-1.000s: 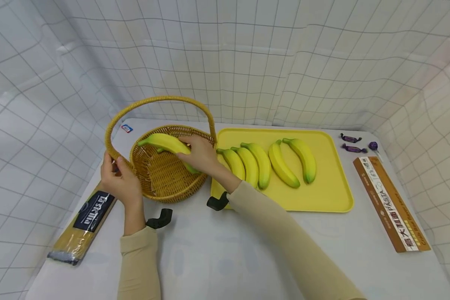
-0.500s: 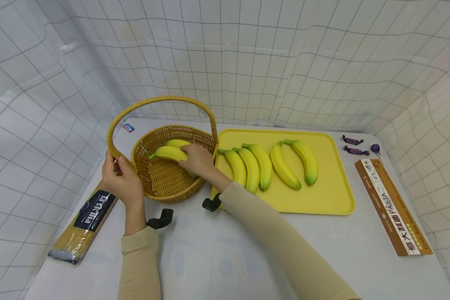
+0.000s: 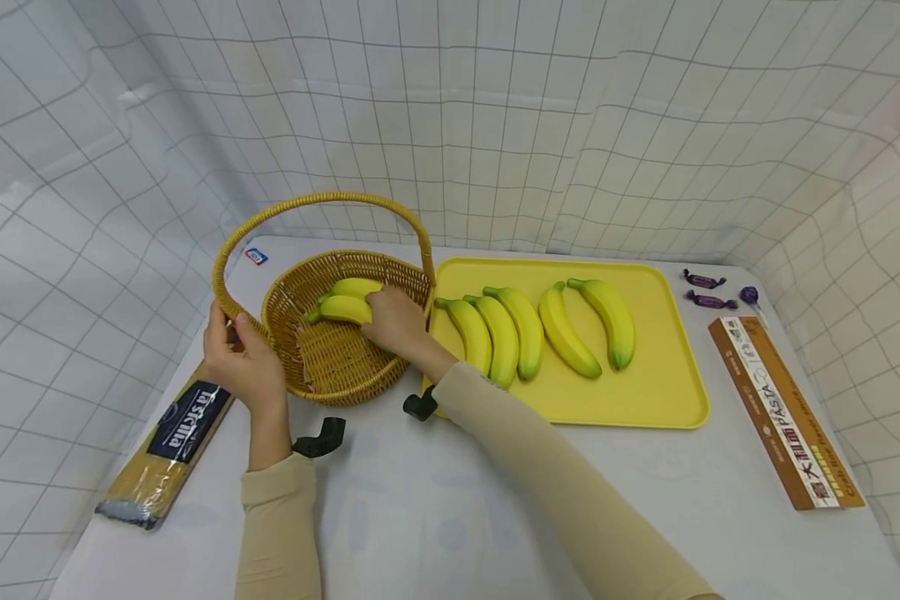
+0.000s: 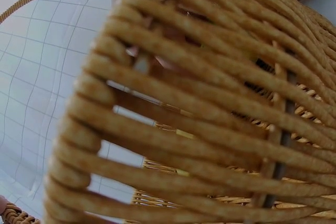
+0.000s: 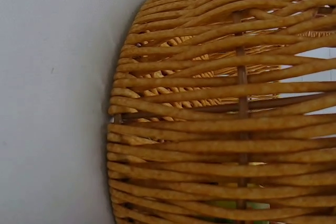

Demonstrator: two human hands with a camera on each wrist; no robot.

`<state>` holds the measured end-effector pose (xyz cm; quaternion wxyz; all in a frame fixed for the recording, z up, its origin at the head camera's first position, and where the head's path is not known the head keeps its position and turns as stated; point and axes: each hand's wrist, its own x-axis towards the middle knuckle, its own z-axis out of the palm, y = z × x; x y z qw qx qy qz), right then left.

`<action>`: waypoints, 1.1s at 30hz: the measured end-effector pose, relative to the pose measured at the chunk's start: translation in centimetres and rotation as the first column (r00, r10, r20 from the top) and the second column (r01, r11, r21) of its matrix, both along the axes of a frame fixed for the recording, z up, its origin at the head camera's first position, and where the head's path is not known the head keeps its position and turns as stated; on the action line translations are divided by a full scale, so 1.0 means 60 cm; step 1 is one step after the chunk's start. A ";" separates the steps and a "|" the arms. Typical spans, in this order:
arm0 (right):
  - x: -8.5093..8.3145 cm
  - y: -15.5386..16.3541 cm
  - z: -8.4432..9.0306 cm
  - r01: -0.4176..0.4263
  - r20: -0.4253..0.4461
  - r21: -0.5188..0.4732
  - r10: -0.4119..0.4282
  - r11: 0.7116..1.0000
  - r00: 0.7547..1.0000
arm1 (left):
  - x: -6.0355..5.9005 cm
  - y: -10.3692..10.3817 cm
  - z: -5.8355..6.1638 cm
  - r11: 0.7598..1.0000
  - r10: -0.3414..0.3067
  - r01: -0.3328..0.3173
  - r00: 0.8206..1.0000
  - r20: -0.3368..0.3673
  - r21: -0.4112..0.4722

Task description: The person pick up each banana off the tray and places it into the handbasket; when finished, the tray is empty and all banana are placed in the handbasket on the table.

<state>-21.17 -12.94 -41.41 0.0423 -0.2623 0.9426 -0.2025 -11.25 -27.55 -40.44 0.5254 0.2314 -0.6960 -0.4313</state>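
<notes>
A round wicker basket (image 3: 333, 358) with a tall hoop handle (image 3: 322, 197) stands at the left of the table. My left hand (image 3: 243, 358) grips the basket at its left side, where the handle meets the rim. Inside the basket, my right hand (image 3: 399, 321) grips a yellow banana (image 3: 342, 309) with its green stem pointing left. Another banana (image 3: 356, 287) lies just behind it, partly covered by my hand. Woven wicker walls (image 4: 184, 103) fill both wrist views, so the fingers are mostly hidden there.
Right of the basket lies a yellow tray (image 3: 652, 396) bearing several bananas (image 3: 525, 333). Two purple-wrapped candies (image 3: 711, 301) and a lollipop (image 3: 749, 294) sit beyond it, above a long pasta box (image 3: 783, 412). A spaghetti packet (image 3: 168, 450) lies front left.
My right hand has lowered the banana from above the basket down inside it, beside the other banana. My left hand has stayed at the base of the handle.
</notes>
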 end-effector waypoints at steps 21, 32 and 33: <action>0.032 0.074 0.019 -0.078 -0.003 -0.327 0.081 0.942 0.997 | -0.003 0.005 -0.003 0.999 0.024 -0.024 1.000 -0.004 0.044; 0.067 0.195 0.009 -0.079 -0.016 -0.497 0.082 0.864 0.997 | -0.004 0.007 0.001 0.998 0.019 -0.020 1.000 0.010 0.055; 0.067 0.207 0.009 -0.073 -0.030 -0.507 0.068 0.859 0.997 | -0.004 0.009 0.004 0.998 0.021 -0.021 1.000 0.009 0.056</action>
